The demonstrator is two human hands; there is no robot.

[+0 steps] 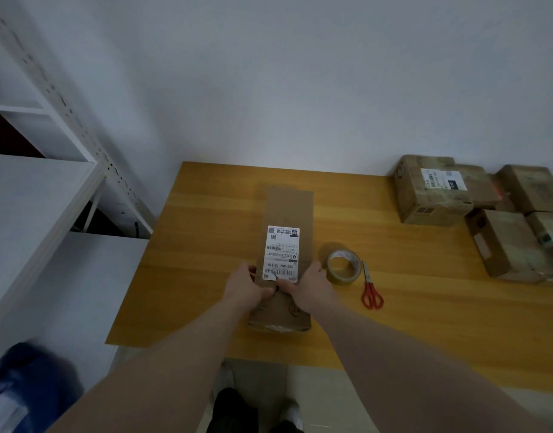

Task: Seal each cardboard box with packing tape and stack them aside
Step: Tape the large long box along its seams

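Observation:
A long narrow cardboard box (287, 210) with a white shipping label (281, 253) lies lengthwise in the middle of the wooden table (206, 245). My left hand (247, 285) grips the box's left side near its close end. My right hand (309, 284) grips the right side, and both thumbs lie on top just below the label. A roll of clear packing tape (344, 266) lies flat right of the box, close to my right hand. Red-handled scissors (370, 290) lie beside the roll.
Several cardboard boxes (434, 189) are grouped at the table's far right, by the wall. A white metal shelving unit (50, 189) stands to the left. A blue object (25, 382) is at the lower left. My feet show below the table's near edge.

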